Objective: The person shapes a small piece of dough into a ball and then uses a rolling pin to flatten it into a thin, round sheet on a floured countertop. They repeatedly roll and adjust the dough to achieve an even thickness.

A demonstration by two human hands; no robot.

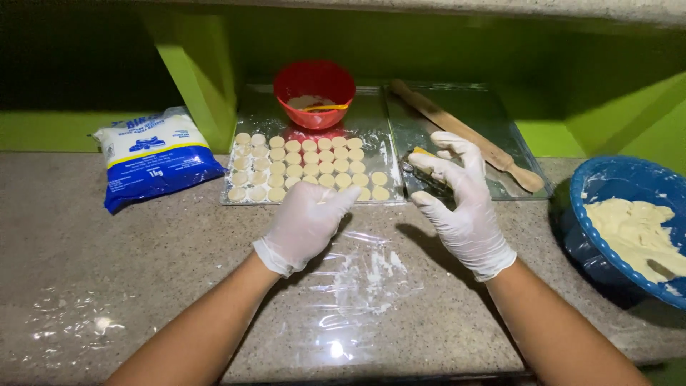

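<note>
Nearest, a floured sheet of clear plastic film [357, 279] lies flat on the speckled stone counter [143, 250], and both gloved hands hover above its far edge. Left hand [304, 225]: fingers together and loosely curled, palm turned down; whether it holds anything cannot be told. Right hand [461, 200]: raised beside the left but apart from it, thumb and fingertips pinched on a small metal cutter [427, 175] with a trace of yellowish dough at its upper end. The cutter sits just beyond the film's far right corner, over the near edge of the empty foil-lined tray [464, 114]. Its long axis appears to run from upper left to lower right, the yellow-tipped end pointing away toward the dough rounds [307, 168]; its exact shape is too small to make out.

Judged from this pose, the piece is best freed with a light push from the fingertips, the grip kept gentle so the disc stays round.

Beyond the film, the rounds stand in rows on a second foil tray [371, 121], a red bowl [314, 89] behind them. A rolling pin [464, 132] lies diagonally on the empty tray. Left of the film lies a blue-and-white flour bag [153, 157]; right, a blue bowl of dough [629, 221].
</note>
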